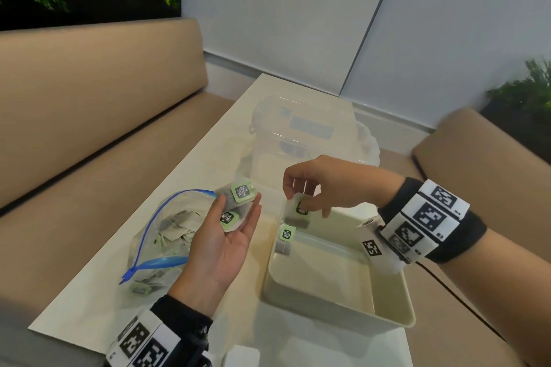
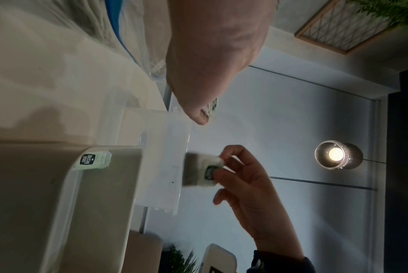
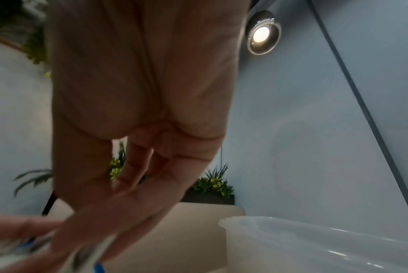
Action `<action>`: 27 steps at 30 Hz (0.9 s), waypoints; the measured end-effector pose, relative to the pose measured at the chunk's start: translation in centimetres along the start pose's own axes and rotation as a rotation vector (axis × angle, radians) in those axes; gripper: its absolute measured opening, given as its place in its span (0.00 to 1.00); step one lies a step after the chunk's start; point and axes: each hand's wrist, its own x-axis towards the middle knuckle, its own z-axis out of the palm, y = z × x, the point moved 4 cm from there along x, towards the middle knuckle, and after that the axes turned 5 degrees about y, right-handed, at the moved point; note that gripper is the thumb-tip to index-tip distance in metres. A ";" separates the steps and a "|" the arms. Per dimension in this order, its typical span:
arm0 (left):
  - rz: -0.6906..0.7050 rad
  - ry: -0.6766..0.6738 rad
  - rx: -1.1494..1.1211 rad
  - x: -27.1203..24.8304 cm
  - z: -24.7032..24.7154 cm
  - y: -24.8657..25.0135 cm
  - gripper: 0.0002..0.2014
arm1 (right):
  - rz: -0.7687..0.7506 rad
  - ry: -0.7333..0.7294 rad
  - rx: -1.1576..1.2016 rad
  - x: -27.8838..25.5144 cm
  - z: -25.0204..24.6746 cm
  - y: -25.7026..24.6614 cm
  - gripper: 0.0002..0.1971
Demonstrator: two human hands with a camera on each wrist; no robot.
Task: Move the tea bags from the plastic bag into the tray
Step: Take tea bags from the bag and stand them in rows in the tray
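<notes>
The pale worktop (image 1: 208,164) runs away from the person, with a tan bench along its left edge. At its far end stands a clear plastic container (image 1: 298,134). Nearer, on the right side, sits the cream tray (image 1: 393,316), open-topped, with one tea bag (image 1: 286,238) resting against its far left inner wall. On the left side lies the plastic bag (image 1: 167,235), clear with a blue zip strip, its mouth open and a pile of tea bags inside.

The left hand (image 1: 226,235) is held palm up between the plastic bag and the tray, its fingers relaxed and nearly straight, carrying two tea bags with green tags (image 1: 238,202) on the palm and fingertips. The right hand (image 1: 322,185) is above the tray's far left corner, its thumb and fingers pinching a single tea bag (image 1: 299,211) that hangs over the tray's rim.
</notes>
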 end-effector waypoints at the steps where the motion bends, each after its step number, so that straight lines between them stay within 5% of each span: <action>1: 0.003 -0.002 -0.001 0.0 0.0 0.0 0.15 | 0.022 -0.018 -0.068 0.1 0.4 0.6 0.12; 4: 0.007 -0.003 -0.005 0.1 0.0 0.1 0.14 | 0.045 -0.030 -0.262 0.8 2.3 2.1 0.13; 14: 0.030 0.012 -0.005 0.3 -0.2 0.7 0.13 | 0.165 -0.345 -0.084 4.0 10.4 7.7 0.12; 27: 0.021 0.013 0.026 1.1 -0.4 0.5 0.15 | 0.194 -0.311 -0.178 5.0 11.1 9.3 0.24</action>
